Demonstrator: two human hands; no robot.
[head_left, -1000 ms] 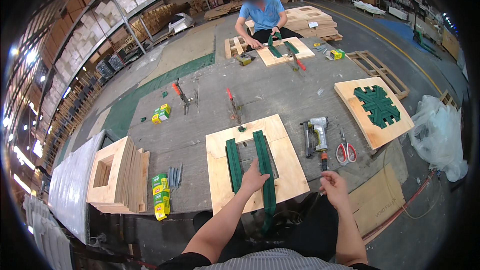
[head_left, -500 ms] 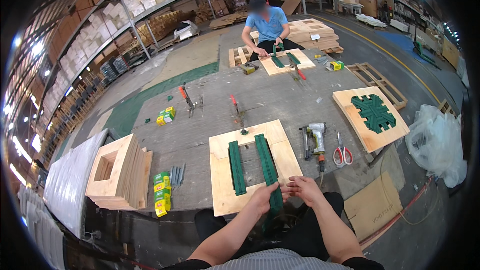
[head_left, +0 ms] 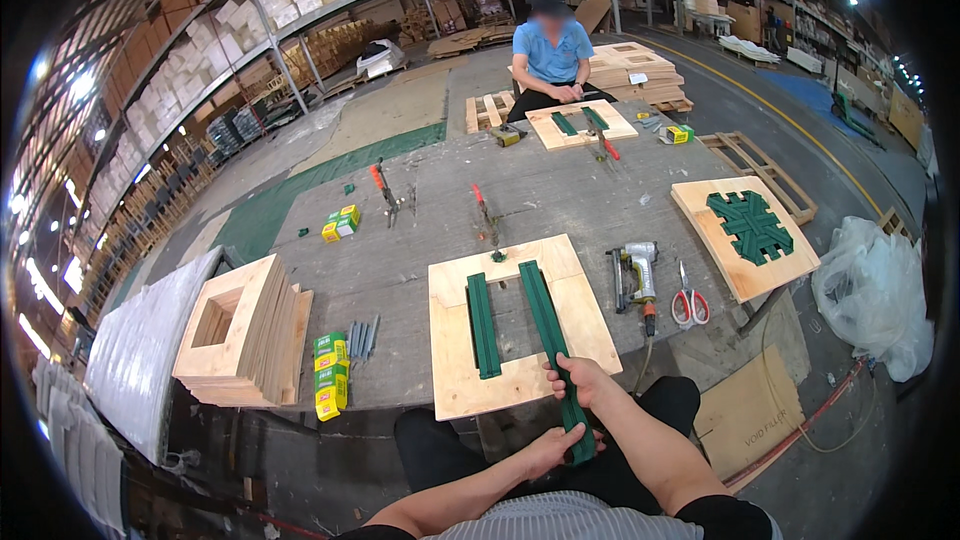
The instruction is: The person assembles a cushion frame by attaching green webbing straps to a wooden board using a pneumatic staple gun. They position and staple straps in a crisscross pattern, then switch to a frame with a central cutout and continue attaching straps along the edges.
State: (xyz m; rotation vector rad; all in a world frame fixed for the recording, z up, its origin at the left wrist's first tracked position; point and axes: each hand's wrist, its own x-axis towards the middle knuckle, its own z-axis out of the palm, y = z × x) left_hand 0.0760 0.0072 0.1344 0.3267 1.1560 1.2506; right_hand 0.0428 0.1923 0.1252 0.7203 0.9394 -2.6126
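On the table before me lies a square wooden frame [head_left: 457,377] with a rectangular opening. A green webbing strap [head_left: 484,335] runs across the opening on the left. A second, longer green webbing strap [head_left: 542,310] crosses on the right and hangs past the frame's near edge toward my lap. My right hand [head_left: 588,381] is closed around this longer strap by that edge. Lower down, my left hand [head_left: 552,450] pinches the same strap close to its end. A toggle clamp [head_left: 484,210] with a red handle stands at the frame's far edge.
Right of the frame lie a staple gun [head_left: 638,275] and scissors [head_left: 689,306]. Beyond them is a board with woven green webbing [head_left: 750,227]. Stacked wooden frames [head_left: 240,335], yellow-green boxes [head_left: 331,377] and staple strips [head_left: 363,337] are at left. A co-worker [head_left: 553,52] sits across the table.
My right hand, formerly beside the strap with fingers apart, now grips it. My left hand has slid down the strap toward me. The co-worker's hands have drawn back to their board's edge.
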